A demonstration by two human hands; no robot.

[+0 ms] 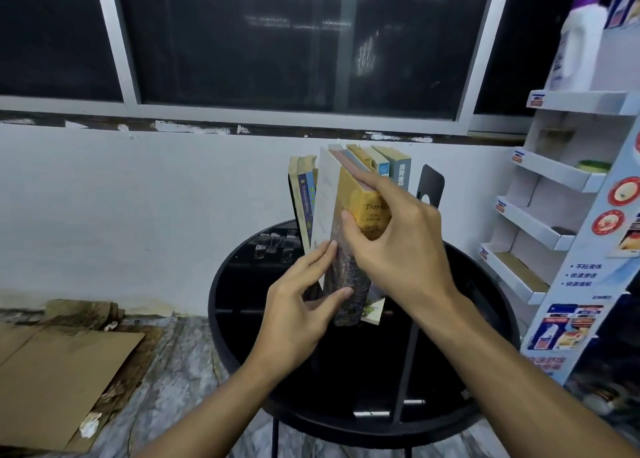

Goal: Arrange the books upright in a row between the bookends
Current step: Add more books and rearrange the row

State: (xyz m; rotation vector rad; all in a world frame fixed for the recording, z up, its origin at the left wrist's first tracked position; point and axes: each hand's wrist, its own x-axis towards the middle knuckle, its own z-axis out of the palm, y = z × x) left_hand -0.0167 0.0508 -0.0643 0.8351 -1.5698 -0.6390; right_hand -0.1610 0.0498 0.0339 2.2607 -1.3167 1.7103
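While upright, book (370, 213) in curled fingers (381, 186).

The round surface (485, 319) looks glossy black; the bookend (431, 184) is matt dark metal; the yellow book (367, 215) has a smooth paper cover.

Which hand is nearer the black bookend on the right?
Right. The right hand, gripping the yellow book, sits just beside the bookend; the left hand is lower, farther left.
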